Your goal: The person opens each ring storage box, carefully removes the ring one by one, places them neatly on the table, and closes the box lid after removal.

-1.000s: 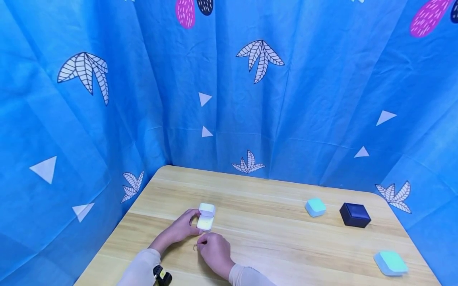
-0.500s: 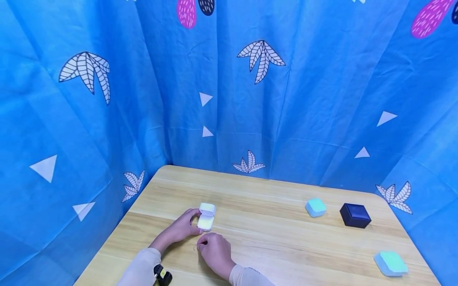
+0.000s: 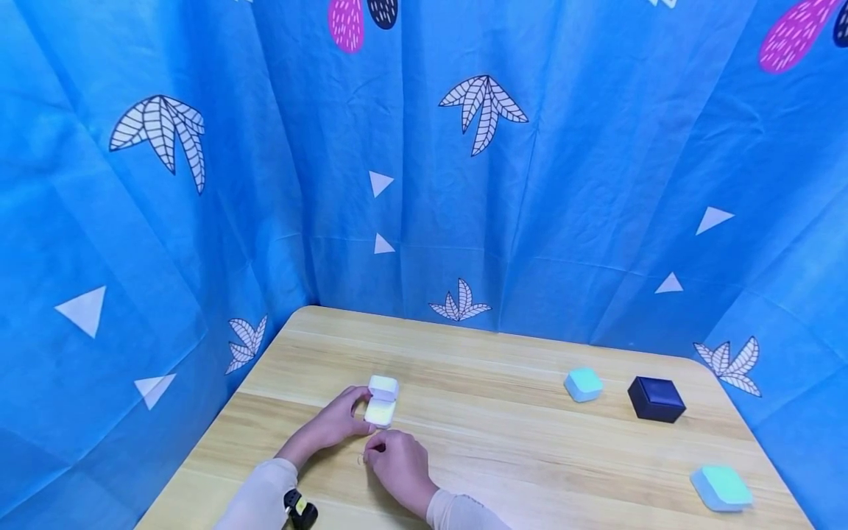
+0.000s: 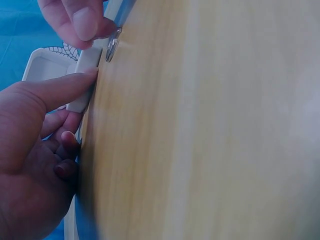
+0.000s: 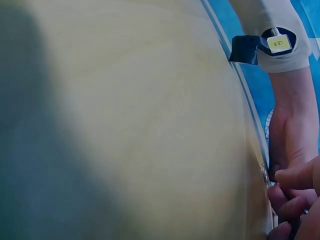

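An open white ring box (image 3: 380,412) stands on the wooden table, its lid raised at the back and a pale insert inside. My left hand (image 3: 341,420) grips it from the left, with the thumb at the front of the base in the left wrist view. Just in front of the box, my right hand (image 3: 400,464) pinches a small shiny ring (image 4: 114,45) between thumb and fingertips. The ring hangs low, close over the tabletop. In the right wrist view, only part of the ring (image 5: 265,173) shows beside the fingers.
To the right on the table (image 3: 503,442) stand a turquoise box (image 3: 584,385), a dark navy box (image 3: 656,399) and another turquoise box (image 3: 722,488) nearer the front. A blue patterned curtain (image 3: 464,184) encloses the left and back sides.
The ring at the right fingertips has turned slightly and shows more faintly in the head view. Both hands and the white box stay almost in place.
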{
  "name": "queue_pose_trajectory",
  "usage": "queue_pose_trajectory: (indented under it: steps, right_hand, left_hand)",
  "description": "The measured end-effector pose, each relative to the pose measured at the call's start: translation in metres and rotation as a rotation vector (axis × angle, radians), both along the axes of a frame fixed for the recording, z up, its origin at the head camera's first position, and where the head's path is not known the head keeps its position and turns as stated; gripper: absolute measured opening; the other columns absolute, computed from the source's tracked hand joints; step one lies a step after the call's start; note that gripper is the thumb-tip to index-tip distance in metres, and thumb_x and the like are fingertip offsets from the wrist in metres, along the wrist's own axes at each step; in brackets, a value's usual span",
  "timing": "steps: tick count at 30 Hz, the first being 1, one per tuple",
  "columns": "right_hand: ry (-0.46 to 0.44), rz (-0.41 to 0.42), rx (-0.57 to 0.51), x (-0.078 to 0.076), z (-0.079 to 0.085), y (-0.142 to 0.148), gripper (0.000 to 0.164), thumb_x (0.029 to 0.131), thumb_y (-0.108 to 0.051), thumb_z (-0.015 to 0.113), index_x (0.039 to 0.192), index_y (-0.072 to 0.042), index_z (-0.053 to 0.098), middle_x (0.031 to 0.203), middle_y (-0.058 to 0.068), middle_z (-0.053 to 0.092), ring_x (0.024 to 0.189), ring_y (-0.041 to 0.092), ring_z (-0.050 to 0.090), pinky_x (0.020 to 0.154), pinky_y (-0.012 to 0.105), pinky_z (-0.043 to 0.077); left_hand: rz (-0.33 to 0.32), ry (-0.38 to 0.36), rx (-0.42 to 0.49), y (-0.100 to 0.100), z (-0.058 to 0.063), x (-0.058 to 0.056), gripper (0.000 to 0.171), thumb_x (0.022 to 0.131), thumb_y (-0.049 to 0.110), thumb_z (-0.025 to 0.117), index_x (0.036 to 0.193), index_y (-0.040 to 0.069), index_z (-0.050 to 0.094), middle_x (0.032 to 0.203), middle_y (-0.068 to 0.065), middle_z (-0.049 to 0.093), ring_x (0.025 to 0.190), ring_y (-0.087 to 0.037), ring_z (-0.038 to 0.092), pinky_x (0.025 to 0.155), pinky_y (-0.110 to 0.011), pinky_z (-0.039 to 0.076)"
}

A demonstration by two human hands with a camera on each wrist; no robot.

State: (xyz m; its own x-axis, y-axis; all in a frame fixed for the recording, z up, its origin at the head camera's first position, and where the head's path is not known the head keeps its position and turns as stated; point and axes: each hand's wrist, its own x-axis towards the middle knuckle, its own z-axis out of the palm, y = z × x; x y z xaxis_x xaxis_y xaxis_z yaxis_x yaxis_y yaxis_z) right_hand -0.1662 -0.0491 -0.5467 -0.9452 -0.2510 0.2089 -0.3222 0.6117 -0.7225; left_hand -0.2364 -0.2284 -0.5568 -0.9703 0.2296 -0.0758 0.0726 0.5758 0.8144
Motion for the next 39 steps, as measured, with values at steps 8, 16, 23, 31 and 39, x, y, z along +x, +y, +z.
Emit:
queue_pose_trajectory:
  steps: [8,16,23,31,39]
  right_hand:
    - [-0.022,-0.013,-0.061,-0.007,0.004,0.003,0.010,0.082,-0.017,0.081,0.092,-0.018,0.079,0.084,-0.011,0.075,0.074,-0.001,0.064,0.064,0.023,0.046]
    - [-0.007,-0.029,-0.080,-0.017,0.012,0.005,0.008,0.085,-0.022,0.079,0.093,-0.019,0.078,0.086,-0.012,0.075,0.075,0.000,0.064,0.064,0.023,0.046]
    - [-0.001,-0.030,-0.085,-0.022,0.018,0.007,0.019,0.086,-0.026,0.079,0.100,-0.014,0.077,0.089,-0.007,0.076,0.068,-0.003,0.057,0.061,0.021,0.043]
    - [0.044,-0.065,-0.113,-0.026,0.027,0.009,0.022,0.086,-0.025,0.078,0.104,-0.013,0.077,0.093,-0.006,0.076,0.073,0.001,0.059,0.064,0.021,0.044]
    - [0.010,-0.098,-0.144,-0.035,0.035,0.010,0.026,0.090,-0.032,0.075,0.109,-0.014,0.076,0.095,-0.006,0.075,0.070,0.000,0.055,0.063,0.020,0.041]
  left_hand:
    - [-0.006,-0.002,-0.001,0.000,0.001,-0.001,0.072,0.076,0.020,0.087,0.138,0.002,0.054,0.135,-0.014,0.054,0.134,-0.038,0.047,0.115,-0.059,0.032]
    - [-0.029,0.021,0.000,0.000,0.002,0.000,0.069,0.076,0.015,0.085,0.136,0.000,0.054,0.131,-0.013,0.055,0.128,-0.036,0.050,0.113,-0.059,0.036]
    - [-0.049,0.024,0.011,-0.001,0.003,-0.001,0.067,0.077,0.017,0.085,0.135,0.001,0.055,0.129,-0.013,0.055,0.123,-0.033,0.051,0.110,-0.058,0.038]
    - [-0.026,-0.006,0.023,0.001,0.004,0.002,0.066,0.078,0.015,0.084,0.136,0.002,0.054,0.134,-0.014,0.053,0.132,-0.037,0.047,0.114,-0.061,0.032]
    - [-0.011,-0.013,0.003,0.002,0.004,0.002,0.066,0.079,0.019,0.085,0.136,0.005,0.055,0.137,-0.014,0.053,0.136,-0.039,0.044,0.115,-0.062,0.031]
